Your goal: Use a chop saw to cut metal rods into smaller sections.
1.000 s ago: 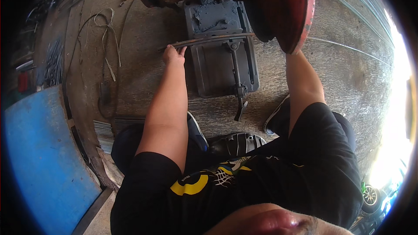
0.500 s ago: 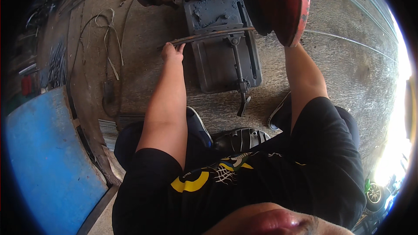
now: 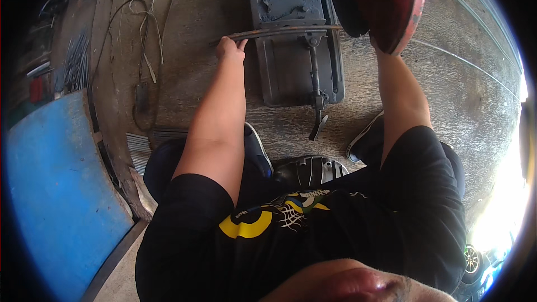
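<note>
A cut-off saw stands in front of me, its red disc guard (image 3: 413, 14) at the upper right and its dark metal base (image 3: 286, 75) below. Thin metal rods (image 3: 279, 31) lie across the base, beside the clamp's screw (image 3: 315, 70) and its crank handle (image 3: 319, 127). My left hand (image 3: 230, 48) is closed around the rods' left end, left of the base. My right forearm (image 3: 404, 86) reaches up to the guard, which hides my right hand and its fingers. Dark grit covers the far part of the base.
A blue panel (image 3: 67, 190) stands at the left. Cord (image 3: 146, 28) lies on the wooden floor, with bundled rods (image 3: 76, 64) farther left. Near my feet are short metal pieces (image 3: 138, 151) and a dark ribbed cover (image 3: 310, 171). Long rods (image 3: 475, 14) run along the right.
The whole view has shifted, so the saw sits higher and farther right in the picture. My left hand still grips the rods, and my right arm still reaches to the guard.
</note>
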`<state>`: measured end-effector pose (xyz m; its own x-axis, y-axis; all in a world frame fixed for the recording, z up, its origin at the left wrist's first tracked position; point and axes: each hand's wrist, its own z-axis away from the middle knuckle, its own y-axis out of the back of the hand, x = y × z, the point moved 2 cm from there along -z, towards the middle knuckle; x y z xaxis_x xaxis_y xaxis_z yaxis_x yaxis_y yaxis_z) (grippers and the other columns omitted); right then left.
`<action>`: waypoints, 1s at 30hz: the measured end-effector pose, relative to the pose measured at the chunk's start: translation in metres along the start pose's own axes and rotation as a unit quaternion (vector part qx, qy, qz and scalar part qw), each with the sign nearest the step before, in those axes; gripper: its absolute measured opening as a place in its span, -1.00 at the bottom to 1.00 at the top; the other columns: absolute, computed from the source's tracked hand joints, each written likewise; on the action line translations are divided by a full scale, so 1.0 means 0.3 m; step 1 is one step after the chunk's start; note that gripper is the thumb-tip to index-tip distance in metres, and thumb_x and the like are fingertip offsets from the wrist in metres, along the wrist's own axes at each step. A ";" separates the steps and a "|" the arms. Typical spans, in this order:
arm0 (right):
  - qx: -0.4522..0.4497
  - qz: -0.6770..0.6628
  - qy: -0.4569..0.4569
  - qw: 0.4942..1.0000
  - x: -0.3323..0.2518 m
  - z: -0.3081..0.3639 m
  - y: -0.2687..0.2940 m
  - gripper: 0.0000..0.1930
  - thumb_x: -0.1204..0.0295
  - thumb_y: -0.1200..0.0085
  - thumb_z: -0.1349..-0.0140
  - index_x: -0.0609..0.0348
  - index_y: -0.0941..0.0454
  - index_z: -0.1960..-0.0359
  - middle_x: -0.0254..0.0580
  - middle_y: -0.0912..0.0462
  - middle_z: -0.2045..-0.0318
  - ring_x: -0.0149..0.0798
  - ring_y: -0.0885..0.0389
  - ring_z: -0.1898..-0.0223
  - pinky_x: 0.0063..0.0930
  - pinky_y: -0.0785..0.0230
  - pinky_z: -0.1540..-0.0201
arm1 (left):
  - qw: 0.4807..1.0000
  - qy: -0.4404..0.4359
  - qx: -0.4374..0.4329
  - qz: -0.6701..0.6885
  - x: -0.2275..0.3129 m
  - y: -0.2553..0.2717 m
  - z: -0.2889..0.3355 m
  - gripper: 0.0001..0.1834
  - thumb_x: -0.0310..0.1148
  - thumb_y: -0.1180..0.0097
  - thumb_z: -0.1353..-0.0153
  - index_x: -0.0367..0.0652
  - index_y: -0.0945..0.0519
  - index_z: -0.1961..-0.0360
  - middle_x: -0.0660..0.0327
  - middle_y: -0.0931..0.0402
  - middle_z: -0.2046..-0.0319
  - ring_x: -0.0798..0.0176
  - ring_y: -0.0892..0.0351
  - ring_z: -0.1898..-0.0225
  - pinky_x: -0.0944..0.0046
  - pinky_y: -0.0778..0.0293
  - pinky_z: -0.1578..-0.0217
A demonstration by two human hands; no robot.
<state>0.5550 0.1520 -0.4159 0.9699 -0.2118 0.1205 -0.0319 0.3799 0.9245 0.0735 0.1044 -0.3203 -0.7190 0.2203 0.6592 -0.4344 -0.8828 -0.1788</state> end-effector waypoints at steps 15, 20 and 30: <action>-0.035 0.117 0.059 0.991 0.103 -0.080 -0.096 -0.68 0.24 0.12 -0.27 -0.06 -0.57 0.02 -0.22 -0.58 -0.03 -0.24 -0.56 -0.05 -0.39 -0.47 0.00 | 1.000 0.011 -0.003 -0.006 -0.044 -0.022 0.049 -0.70 -0.35 0.14 -0.36 -0.35 -0.33 -0.01 -0.06 -0.42 0.12 -0.07 -0.54 0.13 -0.13 -0.67 0.19; -0.040 0.117 0.054 0.991 0.109 -0.079 -0.094 -0.69 0.22 0.10 -0.26 -0.08 -0.59 0.04 -0.22 -0.59 -0.01 -0.24 -0.57 -0.04 -0.40 -0.46 0.00 | 1.000 0.011 -0.024 0.011 -0.038 -0.019 0.054 -0.69 -0.36 0.18 -0.39 -0.30 -0.28 -0.07 -0.08 -0.36 0.04 -0.16 -0.49 0.05 -0.22 -0.61 0.13; -0.047 0.153 0.069 0.985 0.082 -0.051 -0.060 -0.71 0.19 0.06 -0.24 -0.11 -0.62 0.09 -0.23 -0.61 0.03 -0.24 -0.58 -0.01 -0.40 -0.46 0.01 | 1.000 0.017 -0.003 0.007 -0.029 -0.023 0.021 -0.73 -0.43 0.16 -0.33 -0.35 -0.31 0.01 -0.11 -0.42 0.11 -0.16 -0.53 0.11 -0.21 -0.63 0.17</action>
<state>0.5832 0.1539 -0.4350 0.9421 0.0466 0.3321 -0.3113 0.4897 0.8144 0.0863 0.1059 -0.3202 -0.7432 0.2221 0.6311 -0.4278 -0.8830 -0.1931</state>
